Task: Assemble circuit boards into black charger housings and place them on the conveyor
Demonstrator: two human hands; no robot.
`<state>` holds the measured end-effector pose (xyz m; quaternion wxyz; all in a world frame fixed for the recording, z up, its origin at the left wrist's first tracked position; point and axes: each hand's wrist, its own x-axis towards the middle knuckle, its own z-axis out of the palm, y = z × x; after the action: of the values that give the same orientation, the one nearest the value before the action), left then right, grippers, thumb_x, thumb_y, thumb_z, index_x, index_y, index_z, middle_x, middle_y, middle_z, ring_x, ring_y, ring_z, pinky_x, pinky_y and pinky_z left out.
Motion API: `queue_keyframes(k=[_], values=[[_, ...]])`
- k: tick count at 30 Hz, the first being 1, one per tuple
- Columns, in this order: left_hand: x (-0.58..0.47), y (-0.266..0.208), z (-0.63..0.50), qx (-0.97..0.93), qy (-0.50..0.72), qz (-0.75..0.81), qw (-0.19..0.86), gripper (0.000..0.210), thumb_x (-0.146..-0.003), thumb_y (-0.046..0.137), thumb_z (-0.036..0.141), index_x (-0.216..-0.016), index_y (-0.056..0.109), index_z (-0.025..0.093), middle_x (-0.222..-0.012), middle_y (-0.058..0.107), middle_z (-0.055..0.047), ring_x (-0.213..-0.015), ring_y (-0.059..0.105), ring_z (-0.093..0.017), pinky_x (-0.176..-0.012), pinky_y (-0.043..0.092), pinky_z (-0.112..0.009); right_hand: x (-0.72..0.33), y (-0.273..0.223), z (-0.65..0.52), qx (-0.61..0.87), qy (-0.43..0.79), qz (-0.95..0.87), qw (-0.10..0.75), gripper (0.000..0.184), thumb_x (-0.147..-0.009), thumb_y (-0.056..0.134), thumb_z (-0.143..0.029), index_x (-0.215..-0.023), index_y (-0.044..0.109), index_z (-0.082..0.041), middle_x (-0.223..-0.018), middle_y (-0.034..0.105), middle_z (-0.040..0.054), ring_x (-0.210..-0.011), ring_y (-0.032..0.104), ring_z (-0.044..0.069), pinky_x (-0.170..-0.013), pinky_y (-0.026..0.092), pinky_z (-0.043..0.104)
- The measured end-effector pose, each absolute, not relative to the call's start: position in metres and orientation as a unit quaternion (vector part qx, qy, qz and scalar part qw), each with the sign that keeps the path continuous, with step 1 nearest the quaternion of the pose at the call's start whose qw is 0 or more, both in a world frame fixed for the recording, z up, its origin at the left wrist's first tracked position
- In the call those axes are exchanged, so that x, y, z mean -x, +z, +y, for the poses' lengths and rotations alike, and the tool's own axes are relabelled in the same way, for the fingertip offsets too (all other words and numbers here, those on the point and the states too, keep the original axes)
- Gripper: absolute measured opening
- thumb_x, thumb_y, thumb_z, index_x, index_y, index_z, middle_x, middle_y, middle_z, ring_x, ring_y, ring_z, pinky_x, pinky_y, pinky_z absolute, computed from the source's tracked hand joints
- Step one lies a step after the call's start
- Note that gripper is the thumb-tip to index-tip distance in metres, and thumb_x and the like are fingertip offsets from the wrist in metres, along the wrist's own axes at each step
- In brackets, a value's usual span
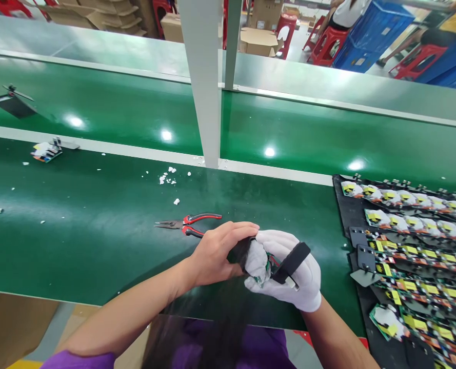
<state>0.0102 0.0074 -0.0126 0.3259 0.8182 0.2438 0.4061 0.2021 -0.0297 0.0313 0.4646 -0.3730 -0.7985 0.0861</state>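
Observation:
My bare left hand (220, 252) closes its fingers round the dark end of a circuit board (257, 262) with white putty-like filler on it. From the other side my right hand (306, 274), in a white glove, grips the same board. A black plate (294, 260) sticks up from it on the right, in front of the gloved fingers. Part of the board is hidden by my hands. Just beyond my left hand, long-nose pliers (183, 224) with red and black handles lie on the green table (108, 205), their jaws pointing left.
On the right, a black mat (360, 307) bears rows of similar boards (412, 223). White crumbs (168, 177) lie beyond the pliers. Another board (46, 151) sits far left. A white post (200, 82) rises behind the table. People sit in the background near blue crates (377, 31).

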Motion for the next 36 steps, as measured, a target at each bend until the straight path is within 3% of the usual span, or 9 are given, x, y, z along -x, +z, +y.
queue_keyframes(k=[8, 14, 18, 23, 29, 32, 36], values=[[-0.01, -0.008, 0.009, -0.832, 0.412, 0.24, 0.283, 0.055, -0.083, 0.067, 0.022, -0.133, 0.045, 0.023, -0.124, 0.068, -0.012, -0.107, 0.069, -0.021, -0.088, 0.058, -0.034, -0.197, 0.044, -0.025, 0.366, 0.066, -0.815, 0.443, 0.023, -0.088, 0.073, -0.034, -0.105, 0.063, -0.022, -0.084, 0.074, 0.0041, -0.079, 0.073, 0.022, -0.069, 0.063, 0.032], [-0.01, -0.006, 0.009, -0.83, 0.399, 0.264, 0.287, 0.052, -0.083, 0.068, 0.024, -0.131, 0.047, 0.023, -0.123, 0.068, -0.012, -0.108, 0.069, -0.022, -0.089, 0.059, -0.035, -0.205, 0.036, -0.03, 0.382, 0.107, -0.797, 0.455, 0.038, -0.083, 0.076, -0.035, -0.114, 0.06, -0.022, -0.093, 0.074, 0.0089, -0.084, 0.074, 0.028, -0.071, 0.065, 0.039], [-0.01, -0.005, 0.01, -0.81, 0.397, 0.291, 0.319, 0.054, -0.081, 0.072, 0.026, -0.129, 0.047, 0.022, -0.122, 0.068, -0.013, -0.111, 0.068, -0.023, -0.076, 0.061, -0.028, -0.213, 0.033, -0.036, 0.412, 0.14, -0.747, 0.502, 0.054, -0.078, 0.079, -0.032, -0.125, 0.055, -0.02, -0.107, 0.071, 0.0145, -0.094, 0.072, 0.032, -0.076, 0.064, 0.046], [-0.01, -0.005, 0.011, -0.807, 0.408, 0.276, 0.325, 0.055, -0.081, 0.074, 0.028, -0.129, 0.047, 0.022, -0.122, 0.068, -0.014, -0.111, 0.068, -0.022, -0.072, 0.06, -0.025, -0.211, 0.031, -0.036, 0.401, 0.13, -0.757, 0.499, 0.053, -0.081, 0.077, -0.035, -0.127, 0.054, -0.022, -0.105, 0.07, 0.0135, -0.094, 0.072, 0.03, -0.077, 0.064, 0.045], [-0.01, -0.008, 0.01, -0.813, 0.411, 0.268, 0.315, 0.054, -0.083, 0.071, 0.027, -0.13, 0.046, 0.022, -0.123, 0.067, -0.014, -0.111, 0.068, -0.023, -0.08, 0.06, -0.031, -0.205, 0.041, -0.029, 0.368, 0.122, -0.787, 0.48, 0.036, -0.089, 0.07, -0.039, -0.117, 0.056, -0.022, -0.089, 0.072, 0.0074, -0.085, 0.073, 0.026, -0.074, 0.064, 0.039], [-0.009, -0.008, 0.01, -0.817, 0.402, 0.269, 0.315, 0.056, -0.082, 0.072, 0.028, -0.131, 0.045, 0.024, -0.124, 0.068, -0.013, -0.11, 0.068, -0.023, -0.086, 0.059, -0.034, -0.201, 0.047, -0.026, 0.35, 0.14, -0.802, 0.464, 0.023, -0.088, 0.072, -0.034, -0.105, 0.059, -0.026, -0.074, 0.069, 0.0001, -0.07, 0.071, 0.022, -0.067, 0.062, 0.036], [-0.009, -0.006, 0.009, -0.822, 0.395, 0.273, 0.307, 0.056, -0.081, 0.072, 0.026, -0.131, 0.045, 0.024, -0.124, 0.067, -0.012, -0.11, 0.068, -0.023, -0.087, 0.059, -0.034, -0.199, 0.049, -0.024, 0.353, 0.13, -0.802, 0.464, 0.021, -0.084, 0.075, -0.03, -0.1, 0.061, -0.028, -0.071, 0.067, -0.002, -0.065, 0.069, 0.021, -0.064, 0.061, 0.035]])
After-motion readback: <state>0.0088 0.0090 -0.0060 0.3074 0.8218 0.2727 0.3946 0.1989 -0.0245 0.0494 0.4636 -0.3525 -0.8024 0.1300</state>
